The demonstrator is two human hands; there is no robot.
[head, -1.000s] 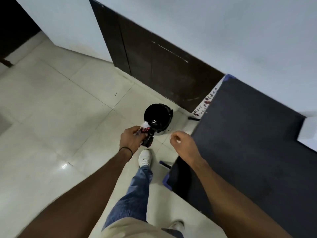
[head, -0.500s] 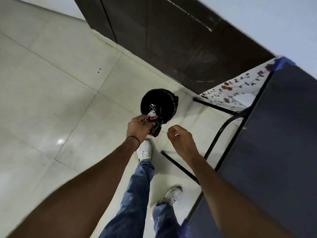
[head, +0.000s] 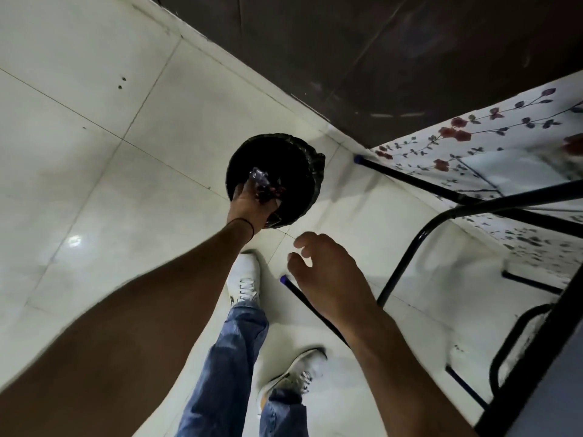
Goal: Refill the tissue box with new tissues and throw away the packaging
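Over the black bin [head: 277, 179], the left hand [head: 252, 205] grips crumpled, seemingly clear packaging [head: 263, 184]; right hand [head: 328, 275] slack, empty.

Glossy tile, crinkled film, painted metal

The floor tiles [head: 94, 190] look smooth and glossy, catching a light spot. The packaging [head: 263, 182] is shiny, crinkled plastic film above the bin's [head: 303, 171] wrinkled black plastic liner. The table legs [head: 407, 272] are smooth black tube, the jeans [head: 233, 357] matt denim.
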